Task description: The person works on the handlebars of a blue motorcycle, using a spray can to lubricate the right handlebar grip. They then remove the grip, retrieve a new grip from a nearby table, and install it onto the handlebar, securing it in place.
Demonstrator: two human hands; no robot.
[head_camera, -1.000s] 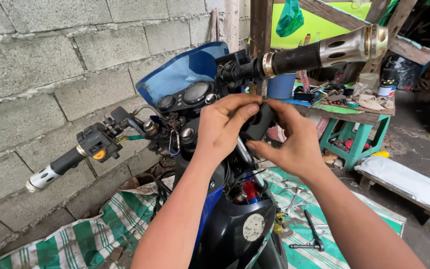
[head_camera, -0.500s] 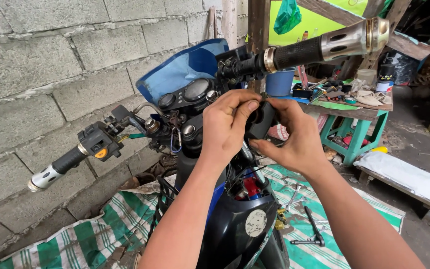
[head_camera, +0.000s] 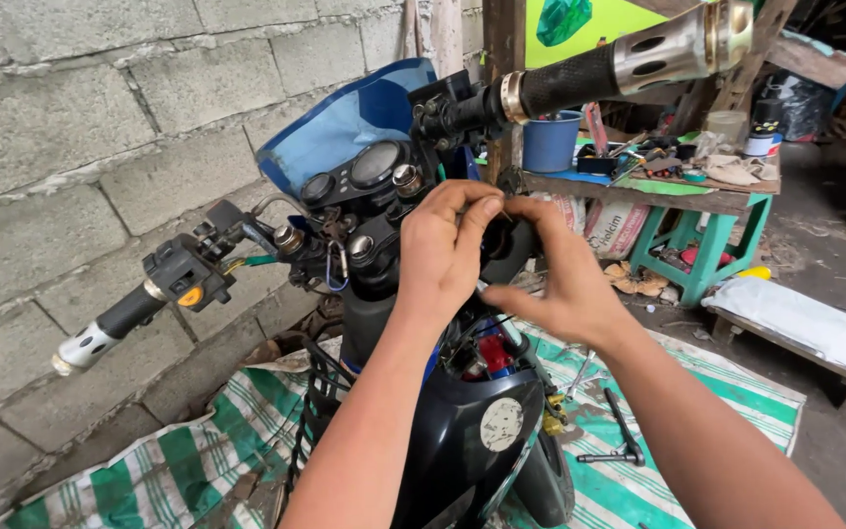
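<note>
Left hand (head_camera: 440,245) and right hand (head_camera: 562,277) closed together on black part (head_camera: 511,250) at motorcycle (head_camera: 462,431) steering head. Part between fingertips, at 3 o'clock of left hand. Fingers narrow, pinching.

Black rounded part (head_camera: 513,250) sits up at my motorcycle's steering head, just right of the gauges. It's dark, curved, mostly hidden, pinched from both sides between my hands.
</note>
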